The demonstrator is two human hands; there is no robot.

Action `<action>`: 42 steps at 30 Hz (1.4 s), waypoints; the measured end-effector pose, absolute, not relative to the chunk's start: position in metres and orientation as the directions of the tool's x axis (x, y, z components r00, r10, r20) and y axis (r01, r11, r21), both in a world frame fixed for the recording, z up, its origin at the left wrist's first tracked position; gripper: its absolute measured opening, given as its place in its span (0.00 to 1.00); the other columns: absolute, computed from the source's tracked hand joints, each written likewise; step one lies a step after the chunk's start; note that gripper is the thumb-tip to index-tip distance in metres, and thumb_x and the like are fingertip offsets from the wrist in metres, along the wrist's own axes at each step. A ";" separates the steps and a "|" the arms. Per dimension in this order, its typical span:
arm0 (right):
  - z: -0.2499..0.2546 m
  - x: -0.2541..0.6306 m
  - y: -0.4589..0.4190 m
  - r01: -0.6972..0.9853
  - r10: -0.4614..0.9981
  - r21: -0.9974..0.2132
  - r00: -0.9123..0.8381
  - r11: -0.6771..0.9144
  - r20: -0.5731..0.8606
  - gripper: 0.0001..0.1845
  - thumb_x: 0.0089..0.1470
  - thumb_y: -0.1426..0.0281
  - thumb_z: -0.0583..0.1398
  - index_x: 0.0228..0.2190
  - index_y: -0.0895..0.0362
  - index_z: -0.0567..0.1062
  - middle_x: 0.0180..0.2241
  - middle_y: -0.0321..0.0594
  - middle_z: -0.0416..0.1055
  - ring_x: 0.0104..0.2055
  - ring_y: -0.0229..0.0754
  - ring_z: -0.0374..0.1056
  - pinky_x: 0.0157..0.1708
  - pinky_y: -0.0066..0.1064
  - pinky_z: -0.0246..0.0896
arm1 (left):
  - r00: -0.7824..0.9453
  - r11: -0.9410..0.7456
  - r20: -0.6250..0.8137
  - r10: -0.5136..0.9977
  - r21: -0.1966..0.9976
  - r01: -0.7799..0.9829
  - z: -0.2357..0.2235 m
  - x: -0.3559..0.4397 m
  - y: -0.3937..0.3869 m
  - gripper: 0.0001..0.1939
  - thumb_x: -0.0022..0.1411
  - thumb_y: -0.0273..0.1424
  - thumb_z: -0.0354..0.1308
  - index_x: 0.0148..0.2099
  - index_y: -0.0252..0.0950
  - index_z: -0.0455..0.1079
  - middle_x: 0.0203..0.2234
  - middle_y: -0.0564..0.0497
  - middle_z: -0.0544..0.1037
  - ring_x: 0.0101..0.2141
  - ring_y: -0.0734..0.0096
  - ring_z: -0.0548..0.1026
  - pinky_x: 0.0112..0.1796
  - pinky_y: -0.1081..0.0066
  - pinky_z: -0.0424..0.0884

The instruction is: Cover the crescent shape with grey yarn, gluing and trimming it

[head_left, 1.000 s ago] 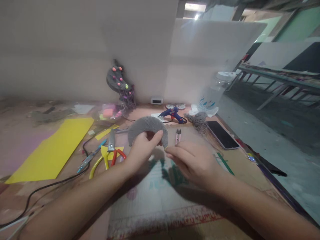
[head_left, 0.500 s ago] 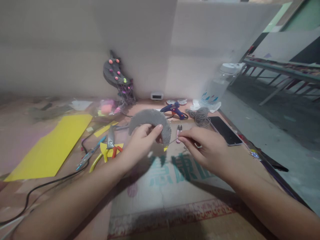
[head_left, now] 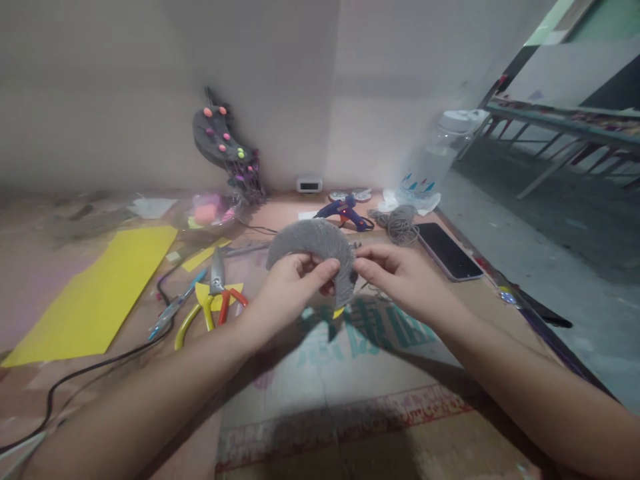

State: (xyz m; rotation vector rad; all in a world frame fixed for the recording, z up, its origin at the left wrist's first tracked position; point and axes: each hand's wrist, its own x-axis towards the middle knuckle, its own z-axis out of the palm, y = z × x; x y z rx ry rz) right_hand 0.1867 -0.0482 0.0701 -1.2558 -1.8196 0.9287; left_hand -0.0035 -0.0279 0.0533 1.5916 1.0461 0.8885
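My left hand (head_left: pixel 293 283) is closed on a grey yarn-wrapped crescent (head_left: pixel 315 243), thumb on its inner edge, and holds it up over the table. A small yellow tip shows at the crescent's lower right end. My right hand (head_left: pixel 395 277) is pinched at the crescent's right edge, fingers pressed on the grey yarn strand there. Both hands hover above a piece of cardboard (head_left: pixel 350 393) printed with green characters.
Yellow-handled pliers (head_left: pixel 207 307), a blue-handled tool (head_left: pixel 175 310), yellow paper (head_left: pixel 95 287) and a black cable (head_left: pixel 100 363) lie left. A blue glue gun (head_left: pixel 345 215), grey yarn ball (head_left: pixel 400 223), phone (head_left: pixel 447 250) and clear jar (head_left: pixel 435 160) sit behind. A decorated grey crescent (head_left: pixel 220 140) leans on the wall.
My right hand moved up and left from the cardboard to the crescent's right edge. The left hand raised and turned the crescent slightly. The view shifted, hiding the small snips.
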 end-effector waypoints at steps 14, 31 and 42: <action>0.078 0.195 -0.044 0.300 0.940 -0.938 -0.335 0.176 0.069 0.23 0.55 0.52 0.59 0.23 0.58 0.68 0.19 0.28 0.53 0.21 0.31 0.48 0.21 0.27 0.41 | 0.730 -0.588 0.323 0.602 0.798 0.133 0.065 -0.026 -0.035 0.18 0.68 0.32 0.51 0.60 0.43 0.63 0.47 0.48 0.75 0.47 0.66 0.73 0.50 0.66 0.67; 0.113 0.216 -0.059 0.594 0.894 -0.690 -0.408 0.413 0.184 0.10 0.56 0.62 0.61 0.31 0.55 0.78 0.29 0.37 0.74 0.32 0.38 0.67 0.30 0.29 0.58 | 0.678 -0.694 0.328 0.658 0.613 0.378 0.074 -0.027 -0.036 0.25 0.60 0.42 0.61 0.57 0.42 0.66 0.49 0.47 0.75 0.50 0.61 0.72 0.52 0.64 0.67; 0.113 0.215 -0.059 0.620 0.873 -0.638 -0.448 0.457 0.191 0.09 0.58 0.65 0.60 0.29 0.55 0.77 0.27 0.34 0.72 0.29 0.36 0.65 0.30 0.28 0.57 | 0.659 -0.680 0.340 0.670 0.637 0.363 0.071 -0.025 -0.038 0.21 0.60 0.38 0.63 0.55 0.43 0.69 0.46 0.49 0.77 0.47 0.63 0.73 0.51 0.66 0.67</action>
